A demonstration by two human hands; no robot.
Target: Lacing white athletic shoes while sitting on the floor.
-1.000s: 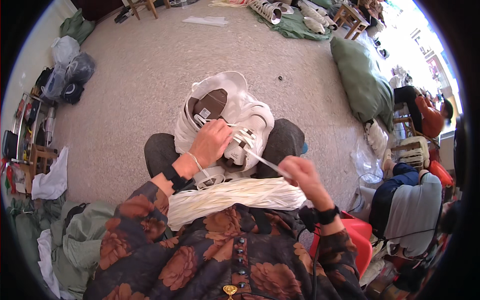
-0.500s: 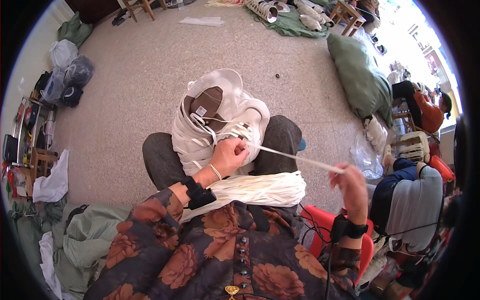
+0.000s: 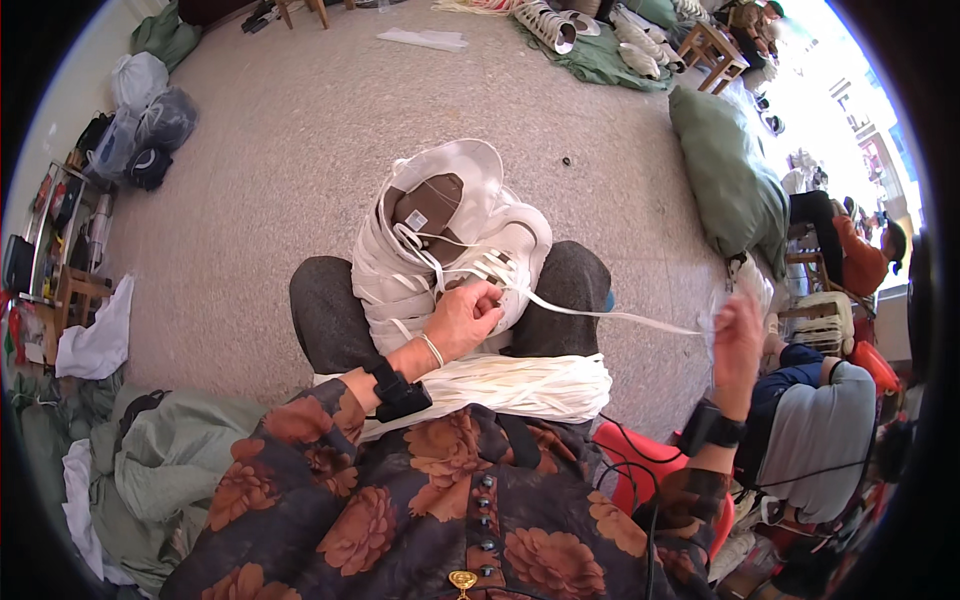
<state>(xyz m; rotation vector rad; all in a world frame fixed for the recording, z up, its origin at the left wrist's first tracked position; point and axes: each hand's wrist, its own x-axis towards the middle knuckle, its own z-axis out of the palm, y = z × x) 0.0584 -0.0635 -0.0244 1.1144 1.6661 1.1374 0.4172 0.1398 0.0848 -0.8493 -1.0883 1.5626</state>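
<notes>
Between my knees rests a white sneaker (image 3: 530,232) with a partly threaded lace, lying against a stack of white shoes (image 3: 385,283). The topmost of these shows a brown lining with a small white label. My left hand (image 3: 465,318) is closed at the sneaker's lacing; what its fingertips pinch is hidden. From the eyelets a white shoelace (image 3: 620,316) runs right in a slack curve. Its far end reaches my right hand (image 3: 737,335), raised and blurred, with fingers closed around it. Across my lap lies a thick bundle of white laces (image 3: 520,385).
A red stool (image 3: 640,460) and black cables are at my right. Beyond it a person in grey (image 3: 820,430) bends over. A stuffed green sack (image 3: 730,175) lies at the right, green cloth (image 3: 190,460) at the left. Plastic bags (image 3: 165,120) stand by the left wall.
My right hand has moved outward and slightly up, and the lace has gone from taut to slack. My left hand stays at the sneaker. The whole view has shifted slightly.
</notes>
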